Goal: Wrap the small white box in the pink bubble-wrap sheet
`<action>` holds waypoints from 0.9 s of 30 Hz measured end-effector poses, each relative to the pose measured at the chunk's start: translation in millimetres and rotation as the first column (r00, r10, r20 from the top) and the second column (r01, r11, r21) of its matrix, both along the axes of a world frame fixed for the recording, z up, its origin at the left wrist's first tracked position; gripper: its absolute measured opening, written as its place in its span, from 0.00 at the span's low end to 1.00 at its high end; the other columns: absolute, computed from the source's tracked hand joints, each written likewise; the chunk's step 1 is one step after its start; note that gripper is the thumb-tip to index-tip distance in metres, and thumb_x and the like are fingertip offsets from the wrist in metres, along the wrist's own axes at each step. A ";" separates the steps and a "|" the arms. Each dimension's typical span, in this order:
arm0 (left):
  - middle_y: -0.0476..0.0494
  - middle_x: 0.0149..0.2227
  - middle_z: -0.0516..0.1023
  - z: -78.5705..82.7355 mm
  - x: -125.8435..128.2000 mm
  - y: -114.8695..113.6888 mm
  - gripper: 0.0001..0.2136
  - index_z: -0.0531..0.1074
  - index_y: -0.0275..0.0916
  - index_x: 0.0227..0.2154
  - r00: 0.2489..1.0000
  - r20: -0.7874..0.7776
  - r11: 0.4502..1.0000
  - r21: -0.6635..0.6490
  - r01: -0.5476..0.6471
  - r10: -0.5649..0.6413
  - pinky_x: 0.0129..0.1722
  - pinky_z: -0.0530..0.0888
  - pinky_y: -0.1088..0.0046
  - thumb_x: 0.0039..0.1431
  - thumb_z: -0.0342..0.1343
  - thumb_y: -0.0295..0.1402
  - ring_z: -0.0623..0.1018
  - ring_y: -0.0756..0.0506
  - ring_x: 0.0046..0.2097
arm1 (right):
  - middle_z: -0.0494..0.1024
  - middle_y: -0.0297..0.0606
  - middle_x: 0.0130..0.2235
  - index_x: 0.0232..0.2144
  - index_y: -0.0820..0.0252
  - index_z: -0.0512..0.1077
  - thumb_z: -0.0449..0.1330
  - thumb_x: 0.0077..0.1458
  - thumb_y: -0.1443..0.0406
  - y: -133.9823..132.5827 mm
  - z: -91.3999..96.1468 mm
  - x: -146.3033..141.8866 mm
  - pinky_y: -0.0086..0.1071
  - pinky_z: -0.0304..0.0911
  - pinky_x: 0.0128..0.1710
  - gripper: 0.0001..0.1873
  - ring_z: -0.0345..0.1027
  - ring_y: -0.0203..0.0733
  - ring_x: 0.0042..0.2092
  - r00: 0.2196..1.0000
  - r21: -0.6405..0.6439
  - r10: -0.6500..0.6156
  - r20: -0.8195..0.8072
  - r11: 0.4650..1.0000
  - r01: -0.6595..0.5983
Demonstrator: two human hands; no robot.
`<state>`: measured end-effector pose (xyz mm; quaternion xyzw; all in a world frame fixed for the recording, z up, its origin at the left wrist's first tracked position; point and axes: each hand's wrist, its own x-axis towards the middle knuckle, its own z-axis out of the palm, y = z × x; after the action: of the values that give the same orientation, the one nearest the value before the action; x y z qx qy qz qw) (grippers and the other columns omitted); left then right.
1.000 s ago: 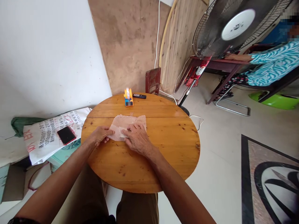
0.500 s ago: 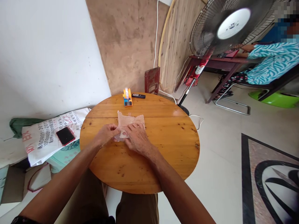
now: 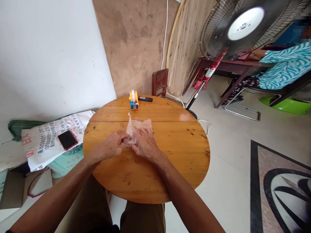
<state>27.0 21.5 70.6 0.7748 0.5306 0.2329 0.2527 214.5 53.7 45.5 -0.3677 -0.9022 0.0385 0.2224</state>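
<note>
A thin, pale pinkish sheet of plastic wrapping (image 3: 143,123) lies on the round wooden table (image 3: 170,139), partly folded up. My left hand (image 3: 110,147) pinches its left edge with closed fingers and lifts that edge. My right hand (image 3: 145,144) presses down on the sheet's middle, fingers curled onto it. A small flat item under my fingers is mostly hidden. Both hands meet near the table's centre.
An orange tape dispenser (image 3: 133,98) and a dark remote (image 3: 145,99) sit at the table's far edge. A phone (image 3: 67,139) lies on a printed sack (image 3: 46,142) at left. A standing fan (image 3: 243,26), a small red chair (image 3: 159,82) and a seated person (image 3: 284,64) are at right.
My left hand has moved right toward my right hand, folding the sheet's left side inward and up. The sheet now looks narrower and bunched.
</note>
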 end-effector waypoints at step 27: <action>0.38 0.45 0.78 -39.8 -0.2 13.5 0.13 0.76 0.34 0.40 0.977 -0.082 0.809 0.550 0.208 -0.196 0.47 0.74 0.63 0.53 0.51 0.20 0.72 0.41 0.45 | 0.75 0.48 0.52 0.55 0.60 0.68 0.60 0.55 0.59 8.9 24.4 43.3 0.43 0.64 0.50 0.26 0.70 0.49 0.51 0.938 -0.247 -0.266 -0.220 0.946 0.211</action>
<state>26.8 35.0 30.8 0.8690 0.3572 0.3406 0.0345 257.8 62.7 69.9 -0.4893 -0.8053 0.1566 0.2957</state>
